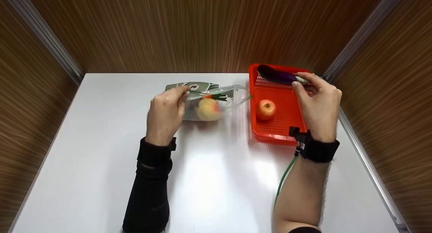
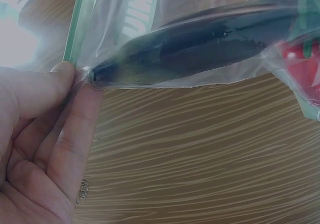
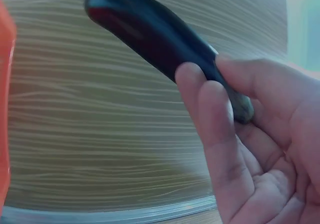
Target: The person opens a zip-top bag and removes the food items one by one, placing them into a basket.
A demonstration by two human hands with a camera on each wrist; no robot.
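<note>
My left hand (image 1: 184,90) pinches the near edge of a clear plastic bag (image 1: 233,93) lying on the white table (image 1: 101,132). Inside the bag are a yellow-pink fruit (image 1: 208,109) and a small carrot (image 1: 216,97). The left wrist view shows my left hand (image 2: 80,80) pinching the bag (image 2: 125,24), with a dark long shape (image 2: 190,49) behind the film. My right hand (image 1: 301,80) grips a dark purple eggplant (image 1: 278,74) by its stem end above the far rim of an orange basket (image 1: 252,101). In the right wrist view, my right hand (image 3: 207,72) curls round the eggplant (image 3: 145,32).
A red apple (image 1: 266,109) lies in the orange basket, which sits at the table's right side. Wood-grain walls (image 1: 202,27) close in the table at the back and both sides. Bare table surface stretches in front of the bag and basket.
</note>
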